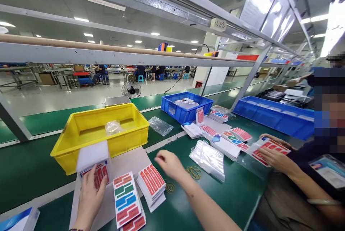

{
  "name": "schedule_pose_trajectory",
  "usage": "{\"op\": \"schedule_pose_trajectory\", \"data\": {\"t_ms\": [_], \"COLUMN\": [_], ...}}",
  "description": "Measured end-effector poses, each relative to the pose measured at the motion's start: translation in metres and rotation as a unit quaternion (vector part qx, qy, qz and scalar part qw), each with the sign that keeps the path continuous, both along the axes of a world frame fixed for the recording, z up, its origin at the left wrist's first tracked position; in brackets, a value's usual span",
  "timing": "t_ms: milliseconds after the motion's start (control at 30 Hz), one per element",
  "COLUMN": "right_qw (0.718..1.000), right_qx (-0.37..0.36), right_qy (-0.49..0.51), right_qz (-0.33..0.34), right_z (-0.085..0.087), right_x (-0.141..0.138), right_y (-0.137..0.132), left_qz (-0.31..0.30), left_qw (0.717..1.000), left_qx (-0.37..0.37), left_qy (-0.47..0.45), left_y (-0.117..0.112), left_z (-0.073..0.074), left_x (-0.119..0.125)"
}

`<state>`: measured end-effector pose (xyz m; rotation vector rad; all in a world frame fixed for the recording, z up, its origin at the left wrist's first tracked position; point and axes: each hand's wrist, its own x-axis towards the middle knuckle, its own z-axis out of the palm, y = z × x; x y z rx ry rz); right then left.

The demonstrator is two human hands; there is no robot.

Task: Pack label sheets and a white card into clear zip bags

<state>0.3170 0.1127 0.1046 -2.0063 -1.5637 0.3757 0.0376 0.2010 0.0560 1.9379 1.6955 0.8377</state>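
Note:
My left hand (pixel 91 193) is closed around the lower front of a thick stack of white cards (pixel 93 153). Its front card bears red printed labels, and the stack stands upright against the yellow bin. My right hand (pixel 169 164) hovers with curled fingers just beyond a stack of red-and-white sticker sheets (pixel 151 184); nothing shows between its fingers. Between the hands lie sticker sheets with red, green and blue shapes (pixel 126 198). A flat sheet of grey cardboard (pixel 129 161) lies under part of these piles.
The yellow bin (pixel 99 134) holds a clear plastic bag. Rubber bands (pixel 194 172) and clear bags (pixel 208 159) lie right of my hands. Blue bins (pixel 185 107) stand behind. At right, a co-worker's hands (pixel 275 155) hold a red-labelled sheet. A metal frame crosses above.

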Motion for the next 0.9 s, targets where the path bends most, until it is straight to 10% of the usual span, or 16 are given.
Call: {"op": "schedule_pose_trajectory", "data": {"t_ms": [233, 533, 900], "right_qw": [0.976, 0.954, 0.941], "right_qx": [-0.191, -0.260, -0.303], "right_qy": [-0.094, -0.118, -0.137], "right_qz": [-0.055, 0.087, 0.067], "right_z": [-0.047, -0.064, -0.072], "right_x": [0.093, 0.048, 0.032], "right_y": [-0.036, -0.032, -0.022], "left_qz": [0.025, 0.009, -0.002], "left_qw": [0.999, 0.998, 0.997], "left_qx": [-0.010, -0.004, -0.021], "left_qy": [-0.030, -0.059, -0.077], "left_y": [-0.004, 0.000, 0.002], "left_z": [-0.004, -0.003, -0.005], "left_x": [0.002, -0.005, -0.008]}}
